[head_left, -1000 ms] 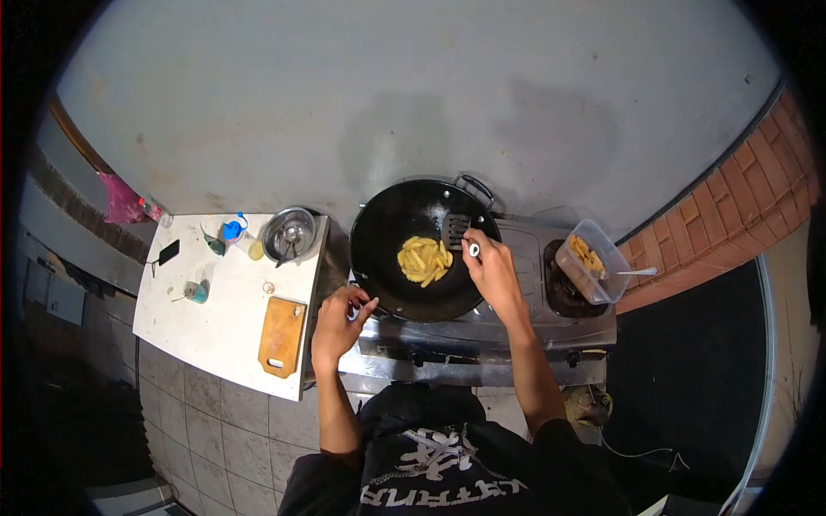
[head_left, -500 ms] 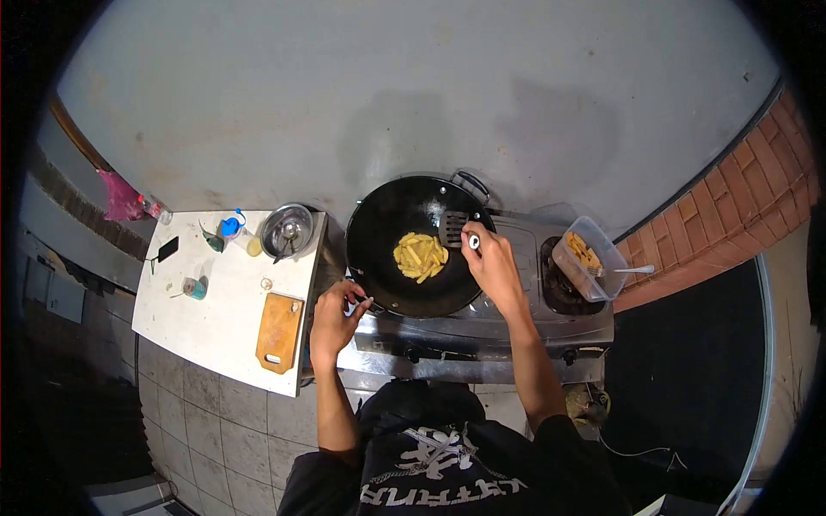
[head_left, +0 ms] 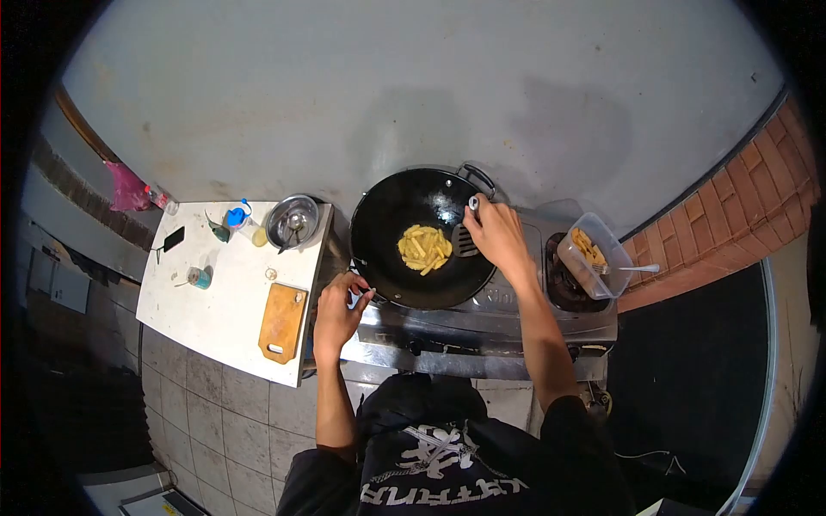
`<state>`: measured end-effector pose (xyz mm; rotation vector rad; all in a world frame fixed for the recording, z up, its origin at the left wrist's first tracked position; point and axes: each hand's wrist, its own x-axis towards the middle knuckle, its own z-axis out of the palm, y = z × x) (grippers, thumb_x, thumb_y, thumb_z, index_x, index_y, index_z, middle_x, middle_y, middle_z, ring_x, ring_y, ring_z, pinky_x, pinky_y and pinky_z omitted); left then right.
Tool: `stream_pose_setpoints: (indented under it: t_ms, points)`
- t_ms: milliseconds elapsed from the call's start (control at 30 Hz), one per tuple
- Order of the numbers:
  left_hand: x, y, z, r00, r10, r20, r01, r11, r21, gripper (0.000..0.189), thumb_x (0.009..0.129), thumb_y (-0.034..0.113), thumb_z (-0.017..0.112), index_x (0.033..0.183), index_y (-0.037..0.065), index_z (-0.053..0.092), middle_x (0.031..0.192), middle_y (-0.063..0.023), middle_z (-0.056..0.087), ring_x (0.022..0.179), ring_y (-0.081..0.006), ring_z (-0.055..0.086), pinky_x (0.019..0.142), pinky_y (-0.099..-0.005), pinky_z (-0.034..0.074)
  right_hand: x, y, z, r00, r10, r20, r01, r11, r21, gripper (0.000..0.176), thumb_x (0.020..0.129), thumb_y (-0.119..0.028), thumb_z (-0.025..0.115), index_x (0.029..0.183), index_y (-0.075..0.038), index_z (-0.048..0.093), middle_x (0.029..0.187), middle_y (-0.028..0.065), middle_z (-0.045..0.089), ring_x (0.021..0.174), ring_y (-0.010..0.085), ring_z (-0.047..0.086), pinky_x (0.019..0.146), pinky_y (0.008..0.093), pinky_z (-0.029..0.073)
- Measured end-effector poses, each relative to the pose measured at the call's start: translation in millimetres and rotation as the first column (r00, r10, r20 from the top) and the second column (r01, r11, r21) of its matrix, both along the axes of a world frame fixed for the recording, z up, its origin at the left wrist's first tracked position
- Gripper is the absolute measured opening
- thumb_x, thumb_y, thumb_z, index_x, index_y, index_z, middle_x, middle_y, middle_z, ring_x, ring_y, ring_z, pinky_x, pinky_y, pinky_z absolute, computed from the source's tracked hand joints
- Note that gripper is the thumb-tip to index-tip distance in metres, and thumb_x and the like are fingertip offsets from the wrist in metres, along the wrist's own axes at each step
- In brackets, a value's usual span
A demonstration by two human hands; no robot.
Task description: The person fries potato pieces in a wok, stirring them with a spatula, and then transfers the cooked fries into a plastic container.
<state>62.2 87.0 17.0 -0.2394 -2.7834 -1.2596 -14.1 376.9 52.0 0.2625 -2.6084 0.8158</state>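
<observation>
A large black wok (head_left: 396,198) stands on the metal stove, with a heap of yellow, fry-like strips (head_left: 424,249) at its middle. My right hand (head_left: 496,230) is closed on the handle of a slotted spatula (head_left: 465,242), whose dark head is inside the wok just right of the strips. At the wok's lower left rim, my left hand (head_left: 338,311) has its fingers closed on the near handle, which is mostly hidden by them.
Right of the wok, a clear plastic container (head_left: 594,256) holds yellow-orange food and a fork. On the white table (head_left: 224,318) at left are a cutting board (head_left: 281,323), a steel bowl (head_left: 292,222), a phone (head_left: 174,238) and small jars. Brick edging runs along the right.
The spatula has turned in my right hand, and its head now points lower, close beside the strips. My left hand remains at the wok's rim. The whole view has shifted slightly.
</observation>
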Motion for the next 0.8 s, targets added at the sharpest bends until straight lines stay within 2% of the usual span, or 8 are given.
stream_pose_setpoints:
  t_ms: [100,200,300,333,400,500,567,800]
  points:
    - [-0.1,0.4,-2.5,1.0,-0.006,0.005,0.006,1.0,-0.004,0.022,0.08,0.008,0.078,0.094,0.001,0.063,0.083,-0.0124,0.061,0.079,-0.0292,0.061,0.073,-0.0384,0.048,-13.9,1.0,-25.4,0.997,-0.042,-0.058,0.038,0.997,-0.071,0.025,0.094,-0.015,0.063,0.082,0.006,0.058,0.062,0.0228,0.059,0.06,0.0404,0.063,0.054,0.0445,0.047]
    - [-1.3,-0.9,-8.9,0.991,-0.003,-0.137,0.005,1.0,0.015,0.019,0.081,0.01,0.079,0.091,0.003,0.065,0.078,-0.0096,0.06,0.063,-0.0235,0.056,0.061,-0.0363,0.047,-16.1,2.6,-38.4,0.983,-0.022,0.183,0.092,0.919,-0.383,0.02,0.097,-0.012,0.059,0.085,0.005,0.062,0.055,0.0062,0.054,0.051,0.0116,0.06,0.04,0.0309,0.045]
    - [-1.6,-0.9,-8.9,0.991,-0.016,-0.135,0.014,1.0,-0.011,0.019,0.08,0.01,0.079,0.092,0.003,0.065,0.078,-0.0103,0.06,0.063,-0.0241,0.056,0.061,-0.037,0.047,-11.6,3.5,-48.9,0.983,0.075,0.167,0.038,0.807,-0.589,0.018,0.097,-0.011,0.059,0.091,0.006,0.062,0.054,0.0047,0.053,0.05,0.011,0.057,0.041,0.03,0.046]
    - [-1.6,-0.5,-7.9,0.992,-0.014,-0.128,0.014,1.0,-0.001,0.019,0.08,0.009,0.079,0.092,0.002,0.065,0.079,-0.0106,0.06,0.063,-0.0245,0.056,0.061,-0.0373,0.047,-8.5,2.5,-44.5,0.983,0.077,0.165,0.036,0.808,-0.588,0.018,0.097,-0.011,0.059,0.091,0.006,0.062,0.054,0.0047,0.053,0.05,0.011,0.057,0.041,0.03,0.046]
    - [-0.9,-0.7,-8.3,0.993,-0.011,-0.118,0.011,1.0,0.007,0.019,0.08,0.009,0.079,0.092,0.002,0.065,0.079,-0.011,0.061,0.064,-0.0249,0.056,0.061,-0.0376,0.047,3.2,-3.1,-25.8,0.985,0.062,0.159,0.036,0.836,-0.548,0.013,0.096,-0.007,0.059,0.093,0.005,0.06,0.062,0.019,0.06,0.049,0.0296,0.062,0.053,0.0397,0.049]
    - [-1.2,-1.3,-9.7,0.99,-0.024,-0.14,0.025,1.0,-0.001,0.019,0.08,0.008,0.079,0.092,0.002,0.065,0.079,-0.0114,0.061,0.064,-0.0252,0.057,0.061,-0.0378,0.048,20.1,-12.2,-3.5,0.985,0.159,0.07,-0.132,0.947,-0.292,0.013,0.096,-0.009,0.061,0.099,0.004,0.061,0.062,0.0154,0.053,0.051,0.0121,0.054,0.05,0.0334,0.046]
    - [-1.0,-1.3,-6.5,0.992,-0.027,-0.122,0.025,1.0,-0.011,0.02,0.08,0.009,0.079,0.092,0.002,0.065,0.079,-0.0115,0.061,0.064,-0.0253,0.056,0.061,-0.0378,0.048,24.6,-17.9,-9.0,0.96,0.279,-0.017,-0.276,0.934,-0.226,0.015,0.095,-0.009,0.062,0.105,0.002,0.062,0.078,0.025,0.063,0.066,0.0374,0.064,0.063,0.0412,0.048]
    - [-1.3,-3.2,-7.8,0.992,-0.032,-0.12,0.03,0.999,-0.011,0.019,0.081,0.01,0.079,0.092,0.001,0.065,0.079,-0.0117,0.06,0.063,-0.0252,0.056,0.061,-0.0379,0.047,39.8,-9.6,5.8,0.978,0.206,0.023,-0.203,0.974,-0.095,0.019,0.094,-0.008,0.063,0.111,0.001,0.061,0.094,0.0225,0.066,0.08,0.0435,0.064,0.068,0.0435,0.05]
